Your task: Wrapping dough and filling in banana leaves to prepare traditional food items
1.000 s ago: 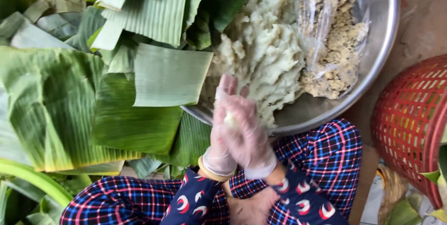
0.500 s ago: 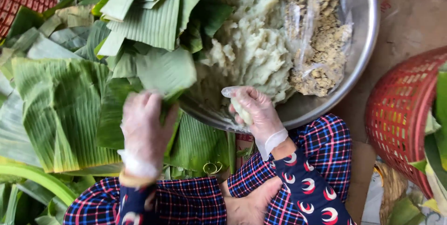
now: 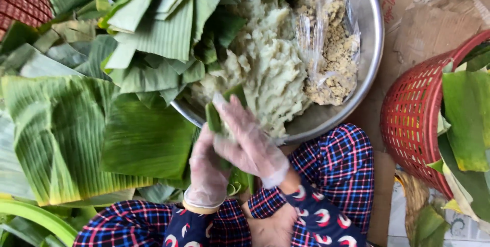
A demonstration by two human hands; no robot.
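I see both gloved hands meet at the near rim of the round steel basin [image 3: 375, 48]. Right hand [image 3: 250, 142] and left hand [image 3: 206, 173] close around a narrow folded green leaf strip [image 3: 214, 116], long axis pointing toward the pale dough [image 3: 270, 81].

Someone is working on the floor of a home food-making spot. Banana leaves [image 3: 97, 134] are lying around a metal bowl [image 3: 370, 48] of dough, red baskets [image 3: 413, 124] standing alongside.

The hands [image 3: 232, 152] hide most of the leaf piece [image 3: 214, 114] — red basket [image 3: 423, 124] cut off right.
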